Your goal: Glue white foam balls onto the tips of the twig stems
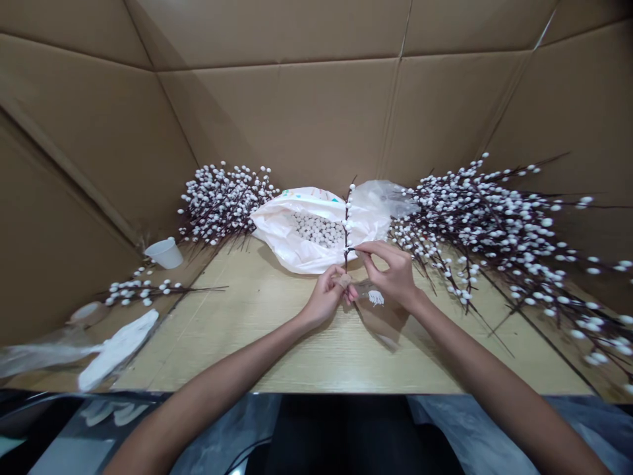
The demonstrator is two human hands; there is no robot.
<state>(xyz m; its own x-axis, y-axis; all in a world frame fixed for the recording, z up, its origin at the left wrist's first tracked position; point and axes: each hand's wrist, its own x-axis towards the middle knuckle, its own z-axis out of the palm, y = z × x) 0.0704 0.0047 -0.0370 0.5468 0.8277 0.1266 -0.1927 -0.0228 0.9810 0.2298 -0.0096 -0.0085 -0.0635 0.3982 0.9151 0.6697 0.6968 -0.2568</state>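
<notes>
My left hand point(324, 297) is shut on the lower stem of a thin dark branch with white buds point(346, 221), which stands upright. A beige plaster point(343, 281) is wrapped around one of its fingers. My right hand point(388, 270) pinches the same branch higher up, its fingertips at the stem just under the lowest buds. Whether a small item lies between those fingertips is too small to tell. Behind the branch lies a white plastic bag point(297, 237) holding many loose white buds point(317, 231).
Large heaps of artificial pussy willow branches lie at right point(499, 224) and back left point(225, 204). A clear plastic bag point(380, 204) sits behind my hands. A white cup point(165, 253), a smaller branch point(141, 290) and white gloves point(119, 349) lie left on the wooden table point(237, 336), walled by cardboard point(277, 119).
</notes>
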